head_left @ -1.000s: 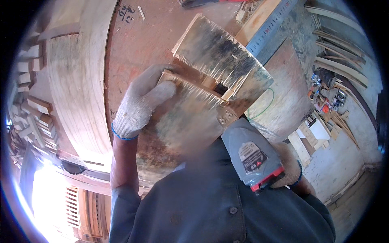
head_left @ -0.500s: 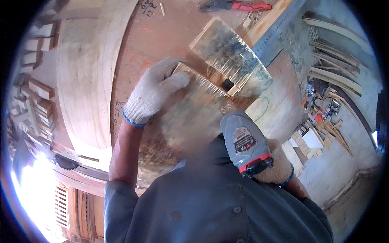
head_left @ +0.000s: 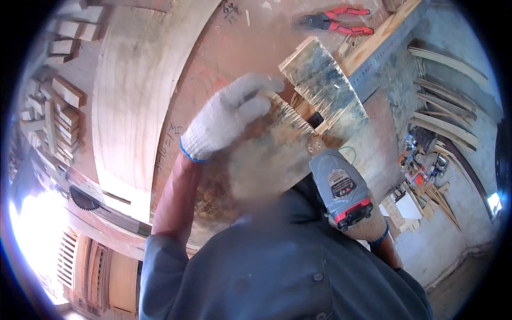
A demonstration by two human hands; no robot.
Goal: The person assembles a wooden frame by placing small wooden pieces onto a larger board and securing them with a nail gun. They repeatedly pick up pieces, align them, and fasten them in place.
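Observation:
My left hand (head_left: 226, 117), in a white knit glove with a blue cuff, is at the upper corner of a stained board (head_left: 266, 152) with a splintered edge. Thumb and forefinger are apart around that corner. My right hand (head_left: 368, 226), also gloved, is wrapped round a power tool (head_left: 341, 181) with a grey body and a red and black end; the tool hides most of its fingers. The tool's metal front meets the board's edge. Across a narrow gap lies a second stained, splintered board (head_left: 328, 80). A small dark piece (head_left: 316, 119) sits in the gap.
Red-handled pliers (head_left: 341, 21) lie at the far side, near a timber with a ruler edge (head_left: 381, 53). A long pale plank (head_left: 138, 85) and stacked wood blocks (head_left: 64, 114) are on the left, above a circular saw blade (head_left: 82, 198). Tools and offcuts (head_left: 424, 160) lie right.
The whole view has shifted, so boards, hands and tool appear further right. My left forefinger has stretched out from the board's corner. The pliers now show fully.

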